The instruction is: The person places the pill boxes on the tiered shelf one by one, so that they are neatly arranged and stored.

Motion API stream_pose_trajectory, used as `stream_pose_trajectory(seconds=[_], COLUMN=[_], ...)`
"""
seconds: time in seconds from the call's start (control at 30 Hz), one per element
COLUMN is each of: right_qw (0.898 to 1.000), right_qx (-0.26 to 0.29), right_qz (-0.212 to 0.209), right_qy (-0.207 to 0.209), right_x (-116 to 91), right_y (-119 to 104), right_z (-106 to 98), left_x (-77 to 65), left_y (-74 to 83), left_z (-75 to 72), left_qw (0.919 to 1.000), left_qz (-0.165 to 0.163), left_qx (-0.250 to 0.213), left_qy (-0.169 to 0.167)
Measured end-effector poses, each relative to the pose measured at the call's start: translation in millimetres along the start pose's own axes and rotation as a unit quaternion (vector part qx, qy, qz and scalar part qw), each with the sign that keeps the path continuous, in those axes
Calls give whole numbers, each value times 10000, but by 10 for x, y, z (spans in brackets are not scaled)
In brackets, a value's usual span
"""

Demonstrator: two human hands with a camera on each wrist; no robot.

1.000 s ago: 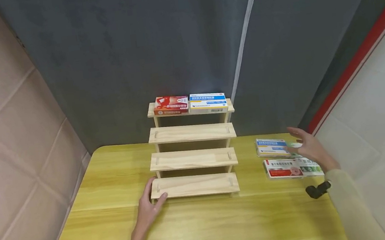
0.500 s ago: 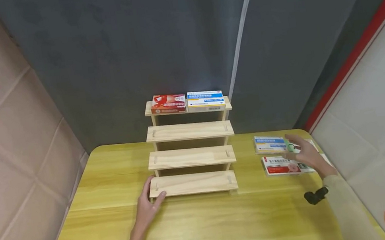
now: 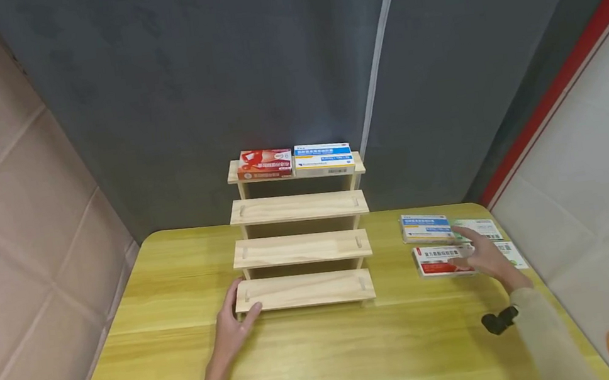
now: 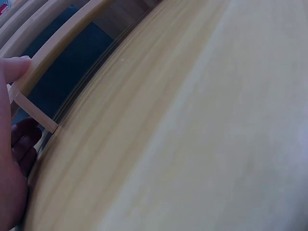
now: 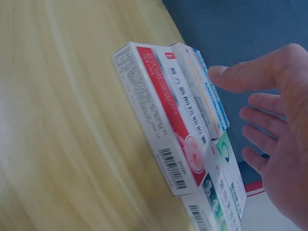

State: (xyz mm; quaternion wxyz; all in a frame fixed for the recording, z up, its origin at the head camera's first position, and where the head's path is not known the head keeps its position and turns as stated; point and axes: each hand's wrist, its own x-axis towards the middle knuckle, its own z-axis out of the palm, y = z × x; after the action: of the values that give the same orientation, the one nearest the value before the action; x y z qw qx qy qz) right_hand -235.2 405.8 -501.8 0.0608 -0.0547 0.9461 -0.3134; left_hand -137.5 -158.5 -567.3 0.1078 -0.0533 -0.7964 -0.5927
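In the head view, I see the left hand (image 3: 231, 324) holding the left end of the lowest step of the wooden rack (image 3: 305, 291), thumb on the front edge. The rack stands on the yellow table (image 3: 331, 364). On its top step, a red box (image 3: 264, 164) sits beside a blue and white box (image 3: 323, 159). The right hand (image 3: 485, 253) is spread, thumb and fingers apart, over four boxes in two rows: a second blue and white box (image 3: 425, 229), a red and white box (image 3: 434, 263), a far green and white box (image 3: 487, 229) and a near green and white box (image 3: 513, 255). I can't tell if it touches any.

In the left wrist view, I see the thumb on the step, with the fingers bent near a wooden leg (image 4: 36, 113).

In the right wrist view, the four boxes lie flat, close together, and the fingers are loose.
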Motion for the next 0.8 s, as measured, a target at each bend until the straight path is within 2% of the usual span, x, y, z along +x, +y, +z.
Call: stream_pose_trajectory(seconds=[0.1,0.23,0.33,0.57,0.8], right_qw=[9999,9996,9997,9995,9983], right_qx=[-154,-269,-166,-46,-134], right_qz=[-19,-19,-152,-295,-564], right_qy=[-38,-58,-62,-115,-3], right_x=[-6,-22,-33,-49,-47], right_y=[42,105,149,230,295], right_z=[35,78,113,200,266], left_x=[-5,2,11,34,31], left_y=[72,66,8,-344,-420], left_z=[-12,-13,-8,46,39], left_qw=[10000,10000,10000,9999,9998], left_qz=[-43,1,68,102,132], left_qx=[32,1,-27,-59,-164], left_qy=[-24,-21,-14,87,50])
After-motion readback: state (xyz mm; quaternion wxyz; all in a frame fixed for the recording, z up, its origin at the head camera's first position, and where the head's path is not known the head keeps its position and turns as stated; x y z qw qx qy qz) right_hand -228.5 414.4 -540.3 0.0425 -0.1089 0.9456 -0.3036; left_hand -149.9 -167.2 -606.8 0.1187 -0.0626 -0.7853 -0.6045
